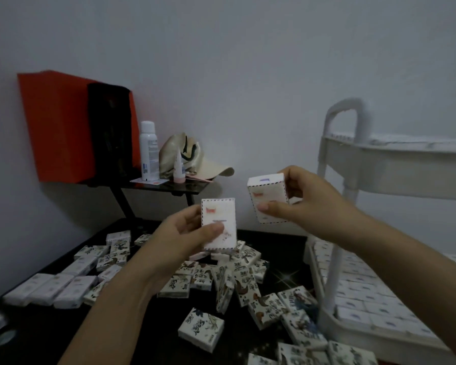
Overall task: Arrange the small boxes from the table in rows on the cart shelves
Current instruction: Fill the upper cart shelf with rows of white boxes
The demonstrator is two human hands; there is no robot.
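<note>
My left hand (181, 237) grips a small white box (219, 219) upright above the table, thumb across its front. My right hand (298, 198) pinches a second white box (267, 196) a little higher and to the right, near the cart. Below them, several small printed boxes (221, 280) lie scattered in a heap on the black table (50, 333). The white cart (379, 159) stands at the right. Its upper shelf holds a row of boxes along the rim, and its lower shelf (358, 293) is packed with rows of boxes.
A raised black stand (169, 187) at the back carries an orange bag (58, 127), a white spray bottle (149, 151), a small tube and a beige cap (187, 159). A row of white boxes (50, 288) lies at the table's left edge. A white wall is behind.
</note>
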